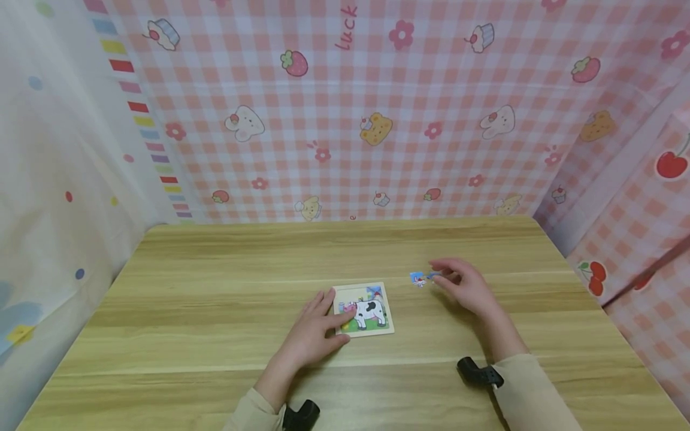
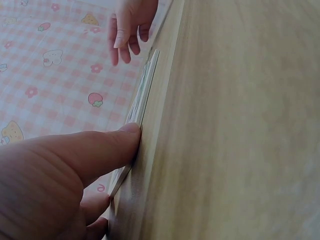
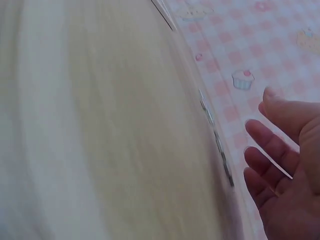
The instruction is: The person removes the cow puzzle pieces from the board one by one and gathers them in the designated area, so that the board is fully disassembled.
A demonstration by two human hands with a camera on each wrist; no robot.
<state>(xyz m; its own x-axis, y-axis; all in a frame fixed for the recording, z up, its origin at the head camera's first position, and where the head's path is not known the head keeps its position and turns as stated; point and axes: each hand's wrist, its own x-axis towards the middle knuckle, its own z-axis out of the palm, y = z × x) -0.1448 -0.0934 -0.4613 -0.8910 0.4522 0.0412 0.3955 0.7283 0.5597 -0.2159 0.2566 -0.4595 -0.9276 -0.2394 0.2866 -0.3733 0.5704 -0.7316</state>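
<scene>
A small wooden jigsaw puzzle [image 1: 369, 314] with a cow picture lies flat on the table, a blue piece of picture at its upper right. My left hand [image 1: 309, 329] holds its left side, thumb at the near edge, one finger over the cow's head and the others at the left edge. In the left wrist view the thumb [image 2: 107, 150] bears on the edge of the board. My right hand [image 1: 463, 287] hovers with loosely bent fingers close by a loose blue puzzle piece [image 1: 417, 279]. Thin loose pieces [image 3: 222, 157] lie on the tabletop beside these fingers, which hold nothing.
The wooden table [image 1: 215, 263] runs back to a pink checked cloth [image 1: 345, 167]. A pale curtain [image 1: 70, 179] hangs at the left and a cherry-print cloth [image 1: 647, 239] at the right. Black wrist mounts [image 1: 480, 372] sit by both sleeves.
</scene>
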